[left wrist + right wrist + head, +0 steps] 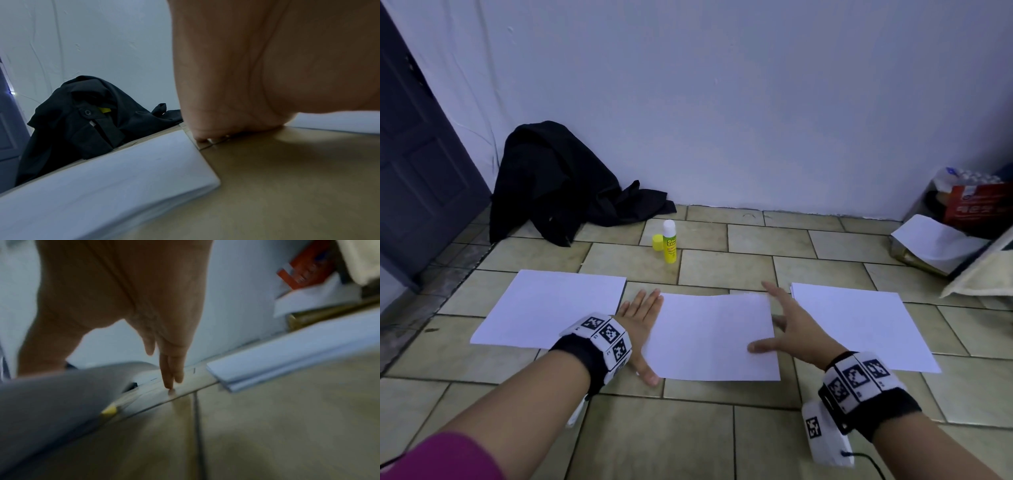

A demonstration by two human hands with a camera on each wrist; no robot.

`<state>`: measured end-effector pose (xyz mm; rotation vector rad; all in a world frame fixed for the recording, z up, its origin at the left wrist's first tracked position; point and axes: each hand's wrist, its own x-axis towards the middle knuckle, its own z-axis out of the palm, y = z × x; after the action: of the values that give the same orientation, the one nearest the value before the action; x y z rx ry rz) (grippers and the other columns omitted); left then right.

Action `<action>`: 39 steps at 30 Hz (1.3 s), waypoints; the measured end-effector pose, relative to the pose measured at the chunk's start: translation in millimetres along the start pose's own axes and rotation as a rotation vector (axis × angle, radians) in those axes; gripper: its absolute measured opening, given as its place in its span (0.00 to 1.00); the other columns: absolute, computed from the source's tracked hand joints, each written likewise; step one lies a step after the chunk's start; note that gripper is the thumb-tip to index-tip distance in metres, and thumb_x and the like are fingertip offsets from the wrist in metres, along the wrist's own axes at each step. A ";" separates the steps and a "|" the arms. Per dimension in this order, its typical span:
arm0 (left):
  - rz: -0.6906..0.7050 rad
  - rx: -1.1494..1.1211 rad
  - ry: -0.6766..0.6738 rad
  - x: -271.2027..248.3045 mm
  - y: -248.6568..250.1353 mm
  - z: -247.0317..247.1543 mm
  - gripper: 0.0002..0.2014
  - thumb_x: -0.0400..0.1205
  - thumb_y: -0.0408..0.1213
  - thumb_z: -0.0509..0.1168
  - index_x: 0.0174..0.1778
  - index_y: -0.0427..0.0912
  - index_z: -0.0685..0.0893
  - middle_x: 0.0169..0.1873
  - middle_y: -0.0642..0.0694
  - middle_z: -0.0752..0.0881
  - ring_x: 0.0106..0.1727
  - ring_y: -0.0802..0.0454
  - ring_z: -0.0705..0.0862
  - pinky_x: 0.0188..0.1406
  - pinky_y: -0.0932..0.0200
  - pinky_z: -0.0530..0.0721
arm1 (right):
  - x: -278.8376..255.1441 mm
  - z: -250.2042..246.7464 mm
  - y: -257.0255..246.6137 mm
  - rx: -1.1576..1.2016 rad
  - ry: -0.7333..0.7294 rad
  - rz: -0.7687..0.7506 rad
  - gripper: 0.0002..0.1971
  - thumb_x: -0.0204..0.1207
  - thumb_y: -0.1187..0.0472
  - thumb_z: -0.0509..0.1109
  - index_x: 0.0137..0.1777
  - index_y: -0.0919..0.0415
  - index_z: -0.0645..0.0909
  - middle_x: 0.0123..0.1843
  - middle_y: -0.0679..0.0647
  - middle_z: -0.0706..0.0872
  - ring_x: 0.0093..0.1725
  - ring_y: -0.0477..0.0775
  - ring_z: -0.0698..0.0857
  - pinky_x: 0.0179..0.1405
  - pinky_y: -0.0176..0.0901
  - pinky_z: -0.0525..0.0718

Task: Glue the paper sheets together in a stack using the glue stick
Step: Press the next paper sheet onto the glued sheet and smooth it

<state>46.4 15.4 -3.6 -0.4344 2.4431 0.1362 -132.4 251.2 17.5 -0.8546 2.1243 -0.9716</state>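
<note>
Three lots of white paper lie in a row on the tiled floor: a left sheet (551, 308), a middle sheet (715, 335) and a right stack (859, 325). My left hand (642, 329) lies flat on the floor with straight fingers, touching the middle sheet's left edge. My right hand (787, 322) is spread open at that sheet's right edge, with its thumb on the paper. A yellow glue stick (669, 241) stands beyond the sheets, its yellow cap (657, 242) off beside it. In the right wrist view the fingertips (170, 382) touch the floor between the middle sheet (51, 402) and the right stack (287, 361).
A black garment (558, 185) is heaped against the wall at the back left, beside a dark door (421, 154). At the right are a red carton (976, 202), a loose sheet on a box (935, 240) and a pale cushion (983, 270).
</note>
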 end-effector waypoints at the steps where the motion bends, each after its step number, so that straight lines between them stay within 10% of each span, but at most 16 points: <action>1: -0.005 0.006 0.001 0.6 0.2 0.2 0.74 0.63 0.68 0.75 0.77 0.39 0.21 0.78 0.45 0.21 0.79 0.44 0.22 0.80 0.47 0.31 | -3.7 1.0 0.2 0.155 0.057 -0.009 0.49 0.58 0.64 0.86 0.74 0.38 0.62 0.75 0.43 0.66 0.63 0.56 0.84 0.62 0.47 0.83; 8: -0.006 -0.008 0.000 2.1 -0.6 0.4 0.74 0.63 0.68 0.75 0.78 0.39 0.21 0.78 0.46 0.21 0.79 0.45 0.22 0.80 0.48 0.31 | -17.4 16.1 6.0 0.347 -0.031 0.072 0.19 0.67 0.68 0.80 0.56 0.51 0.86 0.63 0.51 0.84 0.58 0.53 0.86 0.54 0.46 0.88; 19: -0.009 -0.032 -0.009 0.4 -0.2 1.2 0.70 0.68 0.68 0.71 0.73 0.38 0.18 0.77 0.42 0.20 0.78 0.45 0.21 0.78 0.48 0.29 | -24.3 -4.1 13.2 0.119 0.062 0.077 0.19 0.72 0.71 0.75 0.59 0.51 0.87 0.59 0.45 0.86 0.57 0.43 0.84 0.60 0.33 0.78; 26: -0.045 0.044 -0.023 4.9 1.3 0.8 0.72 0.65 0.72 0.70 0.77 0.37 0.21 0.77 0.41 0.21 0.79 0.44 0.22 0.81 0.45 0.33 | -18.7 -59.3 1.9 0.248 0.293 -0.014 0.21 0.75 0.78 0.69 0.65 0.60 0.81 0.43 0.50 0.87 0.23 0.32 0.79 0.23 0.22 0.72; 28: -0.052 0.047 -0.013 5.7 1.1 1.1 0.72 0.64 0.75 0.67 0.78 0.38 0.22 0.78 0.42 0.21 0.79 0.44 0.23 0.82 0.45 0.33 | -2.4 -75.1 0.1 0.252 0.335 -0.012 0.21 0.76 0.78 0.67 0.66 0.59 0.80 0.30 0.42 0.85 0.21 0.36 0.76 0.24 0.24 0.73; 33: -0.102 0.004 0.017 8.4 5.2 -0.3 0.64 0.58 0.76 0.45 0.81 0.39 0.28 0.81 0.44 0.26 0.82 0.46 0.28 0.83 0.47 0.37 | 57.1 -103.9 1.7 0.160 0.405 0.043 0.21 0.77 0.76 0.68 0.67 0.59 0.81 0.51 0.57 0.85 0.38 0.47 0.79 0.34 0.25 0.79; 39: -0.095 -0.013 0.002 9.6 4.4 -0.3 0.58 0.75 0.72 0.58 0.81 0.40 0.27 0.80 0.44 0.25 0.82 0.46 0.27 0.82 0.47 0.36 | 115.0 -112.4 12.4 0.003 0.329 0.147 0.19 0.76 0.72 0.70 0.65 0.55 0.85 0.37 0.54 0.84 0.33 0.49 0.75 0.39 0.31 0.80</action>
<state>37.6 16.8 -9.4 -0.5556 2.4196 0.1114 -288.3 213.5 33.8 -0.5556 2.4218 -1.0970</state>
